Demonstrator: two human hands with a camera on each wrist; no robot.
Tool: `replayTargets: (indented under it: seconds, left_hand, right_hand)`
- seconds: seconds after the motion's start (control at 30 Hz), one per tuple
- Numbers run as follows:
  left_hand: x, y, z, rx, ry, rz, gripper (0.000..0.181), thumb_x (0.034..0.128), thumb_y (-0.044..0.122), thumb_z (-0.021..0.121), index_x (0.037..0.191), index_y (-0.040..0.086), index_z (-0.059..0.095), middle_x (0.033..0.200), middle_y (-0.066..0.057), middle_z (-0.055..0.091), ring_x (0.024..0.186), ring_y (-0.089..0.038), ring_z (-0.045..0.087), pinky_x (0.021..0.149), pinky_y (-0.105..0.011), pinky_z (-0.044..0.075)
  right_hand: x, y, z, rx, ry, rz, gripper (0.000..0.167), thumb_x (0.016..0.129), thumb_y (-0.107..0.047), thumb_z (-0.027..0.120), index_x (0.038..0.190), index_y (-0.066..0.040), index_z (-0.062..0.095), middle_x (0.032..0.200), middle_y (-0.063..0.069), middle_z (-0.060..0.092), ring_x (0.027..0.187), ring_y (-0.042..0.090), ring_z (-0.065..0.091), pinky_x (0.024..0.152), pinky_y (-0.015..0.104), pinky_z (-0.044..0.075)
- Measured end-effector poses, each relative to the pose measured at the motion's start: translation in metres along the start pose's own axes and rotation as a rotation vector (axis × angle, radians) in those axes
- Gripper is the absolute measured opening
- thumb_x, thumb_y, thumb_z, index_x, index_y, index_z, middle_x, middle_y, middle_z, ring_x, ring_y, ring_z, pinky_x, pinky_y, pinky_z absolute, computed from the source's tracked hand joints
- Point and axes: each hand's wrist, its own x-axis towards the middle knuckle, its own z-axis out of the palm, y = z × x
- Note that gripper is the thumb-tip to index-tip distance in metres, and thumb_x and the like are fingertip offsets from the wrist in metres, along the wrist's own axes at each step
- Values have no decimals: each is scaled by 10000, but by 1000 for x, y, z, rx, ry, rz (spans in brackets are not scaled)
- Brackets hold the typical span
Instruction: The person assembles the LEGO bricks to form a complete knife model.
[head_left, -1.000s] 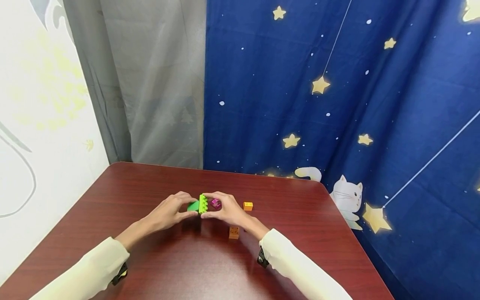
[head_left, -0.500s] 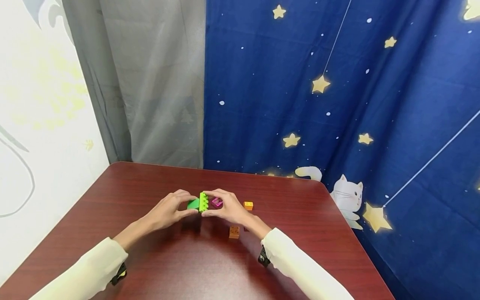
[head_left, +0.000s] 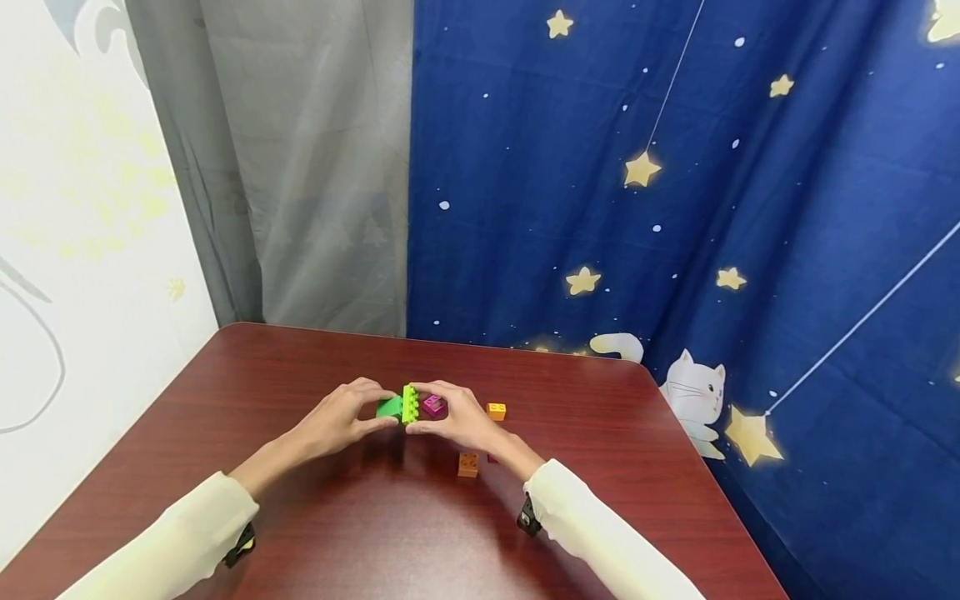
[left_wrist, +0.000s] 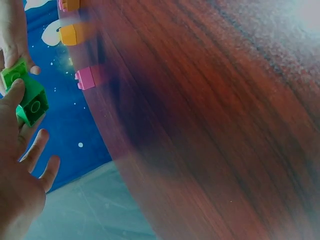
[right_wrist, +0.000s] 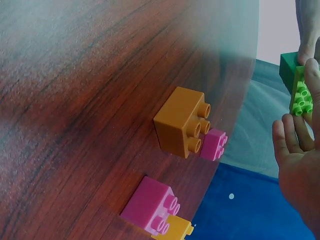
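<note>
My left hand [head_left: 341,421] pinches a darker green toy building brick [head_left: 389,407] between thumb and fingers. A thinner lime-green brick [head_left: 410,404] is pinched by my right hand [head_left: 453,412], its row of studs facing right. Both are held above the table, end against face; whether they are locked together I cannot tell. In the left wrist view, the hollow underside of the green brick [left_wrist: 34,104] shows. From the right wrist view, the lime-green brick [right_wrist: 301,95] sits against the green one, partly covered by my fingers.
On the dark red wooden table [head_left: 360,533] lie loose bricks: a magenta one [head_left: 433,405] behind my right hand, a yellow one [head_left: 496,412] to its right, and an orange one [head_left: 468,465] nearer me. A pink brick [right_wrist: 149,205] is mostly hidden by my right wrist in the head view.
Both hands keep their grips. The two green bricks have shifted slightly to the right, and the darker one has turned a little. The loose bricks stay where they were.
</note>
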Motion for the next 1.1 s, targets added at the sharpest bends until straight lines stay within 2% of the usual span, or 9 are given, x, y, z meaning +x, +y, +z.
replayTargets:
  seconds: [0.27,0.53,0.77,0.87,1.1]
  left_hand:
    - [-1,-1,1,21,6,6,378,886,278,848,1197,87,750,1034,38,693,996,-149,626,858,-393,541]
    - [0,-1,2,18,15,29,387,895,261,841,1211,62,738,1062,11,693,992,-146,621,849,-379,545]
    - [-1,1,3,-2,23,54,376,875,212,856,1187,39,735,1067,-9,695,996,-168,627,861,-399,544]
    - [-1,1,6,-6,32,58,374,874,207,855,1184,36,733,1066,-6,692,995,-150,614,865,-397,539]
    - [-11,1,13,-37,35,-5,382,859,199,868,1188,52,741,1072,9,682,987,-134,611,862,-379,543]
  right_hand:
    - [2,-4,2,3,-4,-19,661,840,-279,895,1418,-105,624,1227,61,702,1131,286,684,978,440,537]
    - [3,-4,5,-27,24,-42,650,826,-267,905,1395,-93,643,1173,41,714,1066,262,708,911,386,570]
    - [2,-5,5,27,-4,-41,648,826,-211,903,1396,-58,636,1194,100,702,1054,349,704,905,470,571]
    - [2,-5,5,23,-4,-46,649,821,-199,906,1393,-49,637,1195,98,701,1053,344,702,907,467,571]
    - [2,-7,5,-18,-78,-32,668,839,-243,894,1420,-57,623,1241,83,679,1084,267,691,920,394,570]
